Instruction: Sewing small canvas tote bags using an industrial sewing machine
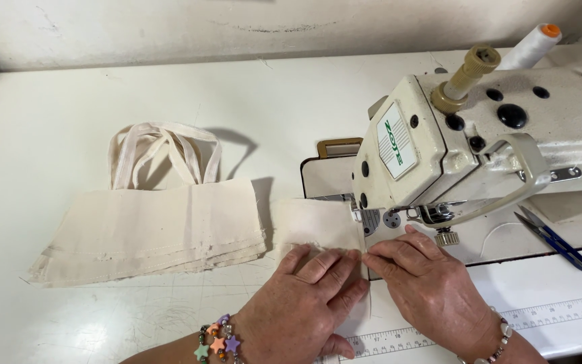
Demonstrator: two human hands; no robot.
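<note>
— What do we have under our hands?

— A small piece of cream cloth (314, 226), lying flat on the white counter (55, 101) right at the foot of the sewing machine (453, 145). Our left hand (304, 300) lies spread on it, palm down, fingers stretched out and pressing; it grips nothing. Our right hand (429, 283) lies flat too, fingertips pinning the cloth's right edge beside the needle area, closed on nothing.

— And any bags or boxes around?

— To the left, well apart from our hands, we see a stack of cream cloth bags (149, 232), folded flat, with their handles (163, 152) looped toward the wall. We cannot tell whether anything is inside them; they look flat.

— What else?

— Blue scissors (554, 239) lie on the machine bed to the right. A white thread spool (530, 46) stands on top of the machine. A ruler strip (547, 311) runs along the counter's near edge, and a bead bracelet (218, 339) sits on our left wrist.
</note>
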